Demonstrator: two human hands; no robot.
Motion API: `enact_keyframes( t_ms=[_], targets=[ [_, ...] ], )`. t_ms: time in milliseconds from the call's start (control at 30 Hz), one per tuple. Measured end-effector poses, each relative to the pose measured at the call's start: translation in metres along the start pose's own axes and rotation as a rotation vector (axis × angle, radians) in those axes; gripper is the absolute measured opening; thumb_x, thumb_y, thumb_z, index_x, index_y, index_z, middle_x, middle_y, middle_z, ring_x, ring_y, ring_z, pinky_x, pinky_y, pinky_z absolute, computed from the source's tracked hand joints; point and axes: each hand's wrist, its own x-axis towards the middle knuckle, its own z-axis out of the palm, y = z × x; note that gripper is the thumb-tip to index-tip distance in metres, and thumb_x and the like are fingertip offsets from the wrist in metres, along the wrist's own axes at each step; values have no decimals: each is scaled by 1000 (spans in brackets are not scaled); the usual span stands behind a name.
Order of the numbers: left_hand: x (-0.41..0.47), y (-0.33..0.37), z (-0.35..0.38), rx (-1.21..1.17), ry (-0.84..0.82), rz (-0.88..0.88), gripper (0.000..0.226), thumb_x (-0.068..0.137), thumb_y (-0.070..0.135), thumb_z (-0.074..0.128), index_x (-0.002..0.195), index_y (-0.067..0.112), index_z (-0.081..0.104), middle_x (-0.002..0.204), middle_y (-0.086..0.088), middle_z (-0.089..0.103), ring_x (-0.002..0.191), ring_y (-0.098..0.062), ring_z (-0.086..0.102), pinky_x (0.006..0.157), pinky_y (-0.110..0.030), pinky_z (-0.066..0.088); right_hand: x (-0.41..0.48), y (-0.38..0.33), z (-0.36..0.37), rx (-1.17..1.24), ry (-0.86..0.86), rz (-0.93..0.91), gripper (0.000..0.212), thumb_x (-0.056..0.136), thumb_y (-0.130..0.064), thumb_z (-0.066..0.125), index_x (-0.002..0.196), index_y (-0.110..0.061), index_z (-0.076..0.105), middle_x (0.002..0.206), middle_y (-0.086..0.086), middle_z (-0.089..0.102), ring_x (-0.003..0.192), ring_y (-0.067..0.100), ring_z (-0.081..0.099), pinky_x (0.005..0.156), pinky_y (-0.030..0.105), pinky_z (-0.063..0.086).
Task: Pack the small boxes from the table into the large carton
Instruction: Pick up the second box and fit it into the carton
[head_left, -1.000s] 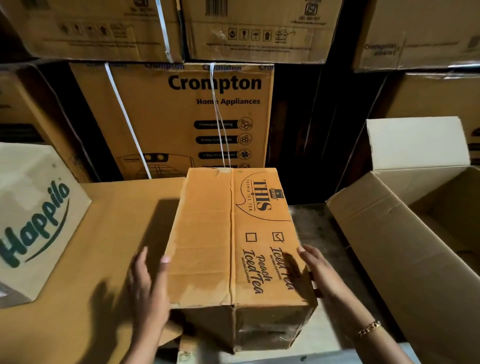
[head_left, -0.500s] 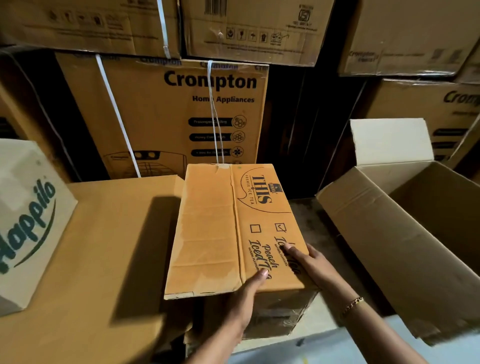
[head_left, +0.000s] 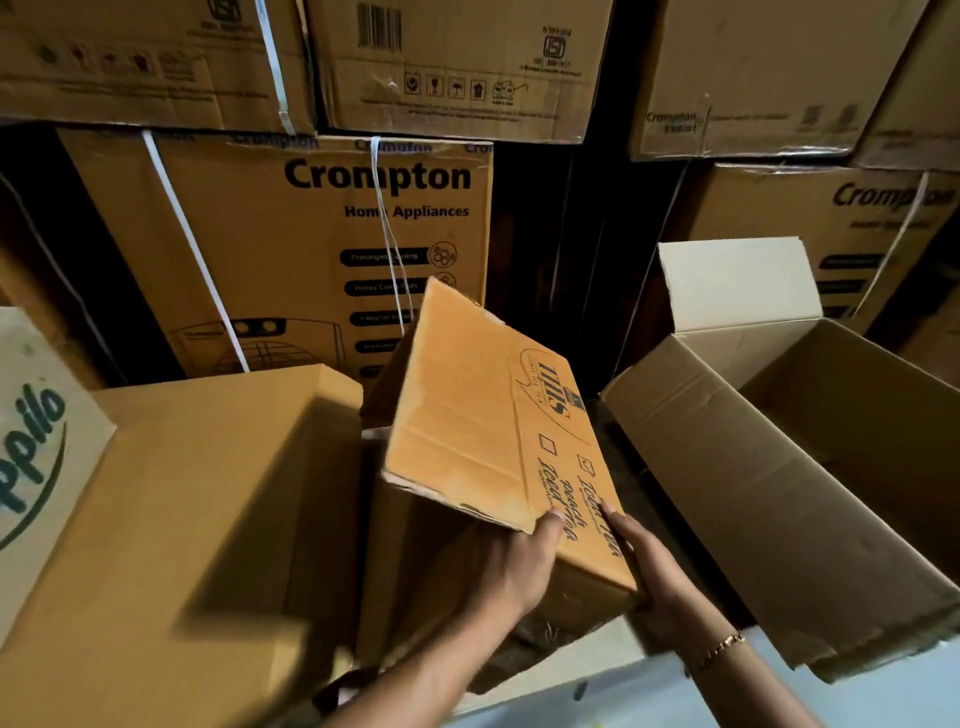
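Head view: the iced tea box (head_left: 483, 431) is off its resting place and tilted, far end raised and turned a little toward the right. It hangs between a brown cardboard surface (head_left: 182, 519) on the left and the large carton (head_left: 769, 499) on the right, touching neither as far as can be seen.

Both hands hold its near end. The left hand (head_left: 519, 566) is curled round the near face just under the loose top flap, one fingertip at the flap's corner. The right hand (head_left: 644, 561), bracelet (head_left: 722, 647) at the wrist, wraps the near right corner with its fingers laid across the printed top. Gripping one end only probably explains the tilt — the weight levers the far end about, and the two hands close together act as a pivot for swinging it rightward.

The large carton lies open-mouthed toward the person, one pale flap (head_left: 737, 280) standing up behind the opening, so a box can likely be dropped in from this side without lifting high. Its inside looks bare where visible; the far right is cut off.

A Happilo box (head_left: 31, 457) sits at the left edge, and strapped Crompton cartons (head_left: 311, 234) are stacked behind — neither is in the way.
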Motion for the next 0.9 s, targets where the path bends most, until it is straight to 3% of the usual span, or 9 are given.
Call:
enact_keyframes(
  t_ms=[100, 200, 300, 333, 400, 500, 633, 800, 900],
  targets=[
    [8, 10, 45, 154, -15, 12, 49, 109, 37, 20, 143, 12, 45, 142, -22, 52, 135, -34, 46, 106, -38, 33, 4, 20, -31, 143, -3, 177, 61, 91, -55, 61, 128, -7, 64, 98, 21, 72, 69, 35, 70, 54, 34, 57],
    [34, 10, 97, 280, -59, 36, 49, 108, 18, 30, 154, 6, 19, 126, -34, 58, 116, -47, 58, 95, -51, 45, 13, 28, -59, 125, 40, 262, 53, 104, -42, 45, 124, 4, 62, 79, 19, 72, 54, 28, 67, 42, 27, 53],
    [57, 9, 140, 458, -129, 60, 74, 92, 63, 53, 145, 12, 48, 102, -35, 67, 91, -37, 71, 70, -38, 53, 24, 30, -78, 25, 89, 236, 50, 108, -36, 38, 129, 4, 60, 94, 18, 72, 74, 25, 67, 44, 22, 52],
    [65, 8, 156, 573, -117, 85, 93, 85, 83, 36, 147, 15, 45, 118, -36, 61, 106, -37, 66, 82, -40, 53, 25, 28, -83, 5, 94, 224, 50, 108, -37, 37, 131, 2, 59, 103, 16, 71, 83, 23, 66, 47, 20, 53],
    [78, 5, 177, 569, -109, 3, 107, 76, 91, 7, 157, 22, 23, 157, -23, 30, 143, -38, 33, 118, -48, 28, 29, 33, -94, -18, 68, 213, 57, 104, -52, 39, 132, -9, 62, 114, 14, 72, 97, 24, 69, 65, 22, 56],
    [96, -16, 197, 681, -122, 132, 99, 85, 61, 48, 158, 24, -7, 167, -9, -7, 153, -32, -8, 121, -53, -9, 25, 38, -115, 2, 56, 228, 59, 96, -65, 43, 117, -21, 75, 116, 10, 75, 113, 30, 68, 100, 46, 51],
    [95, -43, 179, 740, -315, 225, 88, 86, 65, 56, 156, 21, 27, 168, -6, 2, 152, -24, -16, 116, -46, -21, 17, 44, -133, 46, 103, 171, 46, 101, -53, 42, 121, -23, 71, 107, 12, 76, 106, 33, 67, 98, 55, 52],
    [79, -109, 98, 614, 424, 75, 70, 90, 69, 43, 150, 34, 34, 164, 9, 18, 152, -18, 1, 122, -51, 5, -11, 28, -127, 95, 74, 144, 49, 82, -81, 40, 107, -44, 61, 108, -1, 70, 105, 27, 65, 101, 57, 49],
    [84, -163, 43, 488, 487, -278, 88, 86, 76, 44, 156, 28, 22, 165, -3, 17, 151, -30, 13, 119, -54, 19, -23, 13, -118, 63, 47, 47, 69, 79, -82, 49, 135, -41, 48, 134, 8, 60, 120, 33, 58, 98, 52, 48]
  ],
)
